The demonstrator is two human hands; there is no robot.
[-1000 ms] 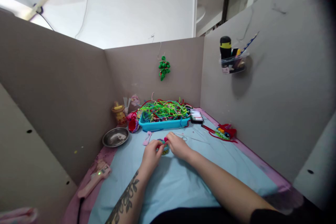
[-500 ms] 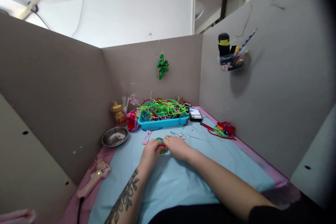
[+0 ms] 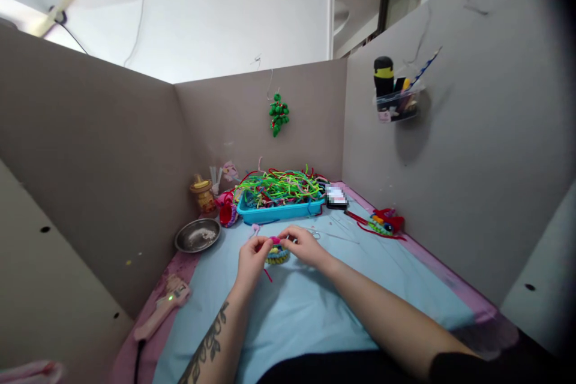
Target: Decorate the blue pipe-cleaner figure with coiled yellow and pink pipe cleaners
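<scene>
Just below the frame's centre, the left hand (image 3: 252,258) pinches a small magenta piece (image 3: 275,240) at the far edge of a round multicoloured woven piece (image 3: 277,257); the right hand (image 3: 306,246) curls its fingers close to it — (whether they grip is too small to tell). Light, even tension should spare the weave — ideally with the loose red strand (image 3: 268,275), lower left, kept clear.

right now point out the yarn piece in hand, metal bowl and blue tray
Yarn piece (image 3: 277,257): head view, on its lower side.
Metal bowl (image 3: 187,240): head view, on its bare inside.
Blue tray (image 3: 282,213): head view, on its front wall.
</scene>
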